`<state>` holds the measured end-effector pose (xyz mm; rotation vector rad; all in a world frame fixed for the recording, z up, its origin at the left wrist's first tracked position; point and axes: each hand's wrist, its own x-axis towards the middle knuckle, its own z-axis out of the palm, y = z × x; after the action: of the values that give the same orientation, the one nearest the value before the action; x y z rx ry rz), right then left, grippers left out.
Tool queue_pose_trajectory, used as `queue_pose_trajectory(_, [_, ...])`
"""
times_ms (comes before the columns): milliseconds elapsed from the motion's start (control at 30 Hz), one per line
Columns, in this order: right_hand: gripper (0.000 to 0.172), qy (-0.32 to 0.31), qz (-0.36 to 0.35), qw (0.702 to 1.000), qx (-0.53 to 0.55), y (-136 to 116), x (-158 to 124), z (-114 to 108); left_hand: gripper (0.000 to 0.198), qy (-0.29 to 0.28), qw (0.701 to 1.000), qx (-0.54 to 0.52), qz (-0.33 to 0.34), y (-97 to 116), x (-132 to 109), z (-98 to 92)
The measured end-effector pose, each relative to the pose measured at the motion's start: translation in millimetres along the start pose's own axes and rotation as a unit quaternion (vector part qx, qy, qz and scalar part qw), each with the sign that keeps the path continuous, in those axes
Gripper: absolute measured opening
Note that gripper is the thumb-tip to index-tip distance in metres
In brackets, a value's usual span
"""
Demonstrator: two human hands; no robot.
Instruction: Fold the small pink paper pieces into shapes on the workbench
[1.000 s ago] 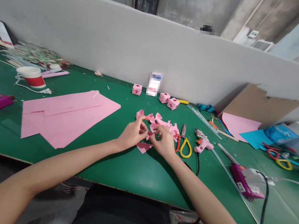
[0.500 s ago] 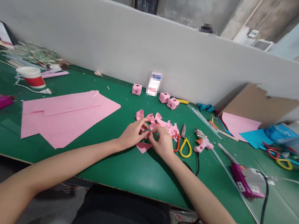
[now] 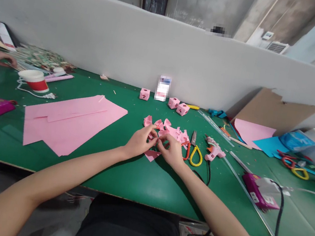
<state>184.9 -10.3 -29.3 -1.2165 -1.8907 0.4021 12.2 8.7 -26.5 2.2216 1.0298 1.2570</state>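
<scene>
My left hand point(image 3: 142, 141) and my right hand point(image 3: 169, 148) meet over the middle of the green table, fingertips pinched together. A small piece of pink paper seems to be between them, mostly hidden by the fingers. Just below, a pointed pink paper piece point(image 3: 152, 156) lies on the tabletop. Behind my hands is a heap of cut pink paper scraps point(image 3: 179, 133). Scissors point(image 3: 196, 156) with red and yellow handles lie right of my right hand, and a pink glue gun point(image 3: 214, 153) sits beyond them.
Pink paper sheets point(image 3: 75, 125) lie at left. Several pink paper cubes point(image 3: 145, 94) stand near the partition point(image 3: 113, 39). A red and white cup point(image 3: 33, 80) is at left, near another person's hand point(image 3: 4, 58). A purple power strip point(image 3: 259, 192) and cables lie at right.
Another person's hand has come farther in from the left edge, toward the thin sticks. My own hands stay almost in place, fingers still together.
</scene>
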Motion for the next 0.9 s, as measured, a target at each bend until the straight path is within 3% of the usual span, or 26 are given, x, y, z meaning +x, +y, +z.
queue_pose_trajectory(367, [0.012,-0.019,-0.062,0.997,-0.052,-4,1,-6,0.044,-0.019,0.999,0.027,-0.006,5,0,-2.4])
queue_pose_trajectory(633, [0.016,0.068,-0.008,0.995,-0.075,3,5,-11,0.04,0.041,0.998,0.026,-0.048,-5,6,-8.7])
queue_pose_trajectory(900, [0.019,0.022,-0.004,1.0,-0.013,1,3,-6,0.037,-0.006,0.997,-0.063,-0.045,-7,4,-5.4])
